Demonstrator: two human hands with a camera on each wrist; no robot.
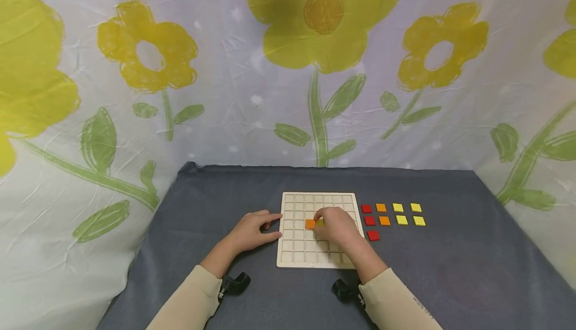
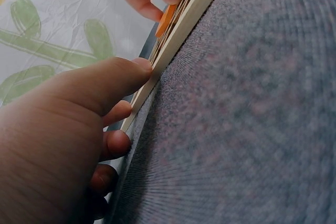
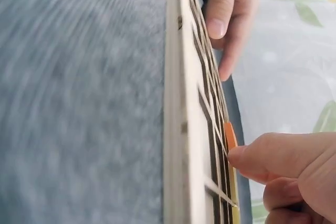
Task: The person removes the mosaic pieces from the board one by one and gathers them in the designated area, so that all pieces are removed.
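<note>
A pale wooden grid board (image 1: 299,258) lies on the dark cloth. An orange square tile (image 1: 310,224) sits in one of its cells, and just right of it is a yellow square tile (image 1: 320,223), partly covered by my fingers. My right hand (image 1: 338,227) pinches this yellow tile between thumb and index finger, down at the grid. In the right wrist view the thumb tip is right by the orange tile (image 3: 230,136). My left hand (image 1: 250,230) touches the board's left edge with thumb and index fingertips spread apart; the left wrist view shows its thumb (image 2: 140,65) at the rim.
Right of the board, loose tiles lie in columns: red tiles (image 1: 369,221), orange tiles (image 1: 384,220) and several yellow tiles (image 1: 402,220). Dark cloth (image 1: 450,270) covers the table. A flower-printed curtain (image 1: 225,120) hangs behind and at the sides.
</note>
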